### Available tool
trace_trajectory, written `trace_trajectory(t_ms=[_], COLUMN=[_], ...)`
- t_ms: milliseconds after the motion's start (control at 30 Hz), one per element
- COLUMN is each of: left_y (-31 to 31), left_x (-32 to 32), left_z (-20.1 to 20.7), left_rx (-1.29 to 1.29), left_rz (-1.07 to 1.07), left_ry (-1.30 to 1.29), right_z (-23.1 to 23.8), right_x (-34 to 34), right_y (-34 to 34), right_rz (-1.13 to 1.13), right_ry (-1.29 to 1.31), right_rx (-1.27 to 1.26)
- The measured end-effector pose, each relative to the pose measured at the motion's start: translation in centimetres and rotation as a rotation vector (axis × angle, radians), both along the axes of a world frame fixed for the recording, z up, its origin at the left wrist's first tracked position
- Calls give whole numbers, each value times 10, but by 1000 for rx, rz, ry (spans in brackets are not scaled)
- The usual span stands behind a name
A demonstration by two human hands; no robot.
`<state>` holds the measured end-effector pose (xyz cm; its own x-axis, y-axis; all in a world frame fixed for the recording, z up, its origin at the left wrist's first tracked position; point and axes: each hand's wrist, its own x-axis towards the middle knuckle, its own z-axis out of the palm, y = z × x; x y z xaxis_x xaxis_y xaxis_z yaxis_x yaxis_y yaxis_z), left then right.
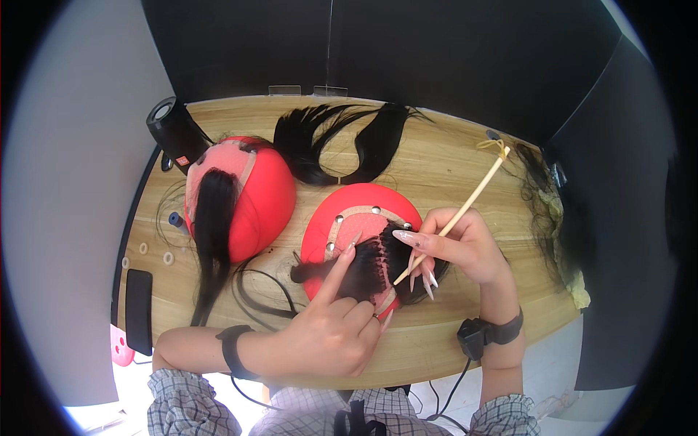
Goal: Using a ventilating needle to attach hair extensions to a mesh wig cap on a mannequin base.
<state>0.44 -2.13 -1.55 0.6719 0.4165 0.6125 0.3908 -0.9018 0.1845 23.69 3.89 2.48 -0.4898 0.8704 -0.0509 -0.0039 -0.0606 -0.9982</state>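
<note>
A red head form wears a pink net wig cap with dark hair parted along a pink strip. Several round-headed pins fasten the cap's beige edge. My left hand lies on the form's near left side, index finger stretched onto the cap beside the hair, other fingers bent, nothing seen in its grasp. Between thumb and fingers, my right hand holds a slim wooden stick slantwise. Its lower tip is at the parting; whether it touches the hair I cannot tell. A yellowish band hangs at its upper end.
A second red head form with capped hair stands at the left, near a black cylindrical speaker. Behind lies a loose black hair bundle. A dark phone-like slab sits at the left edge; hair strands lie at the right.
</note>
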Motion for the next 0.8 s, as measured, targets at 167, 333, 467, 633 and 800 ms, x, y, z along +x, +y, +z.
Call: trace_trajectory(t_ms=[167, 333, 467, 633, 800], left_y=[0, -1, 1, 0, 0], left_x=[2, -1, 0, 0, -1], left_z=[0, 2, 0, 1, 2], left_rx=[12, 14, 5, 26, 26], left_rz=[-1, 3, -6, 8, 6], left_ry=[9, 21, 18, 11, 26], right_z=[-2, -4, -3, -1, -1], right_x=[3, 1, 1, 0, 1], right_y=[0, 1, 0, 1, -1], right_rz=[2, 34, 9, 7, 10], right_ry=[-4, 27, 13, -13, 2], right_rx=[10, 36, 0, 27, 33])
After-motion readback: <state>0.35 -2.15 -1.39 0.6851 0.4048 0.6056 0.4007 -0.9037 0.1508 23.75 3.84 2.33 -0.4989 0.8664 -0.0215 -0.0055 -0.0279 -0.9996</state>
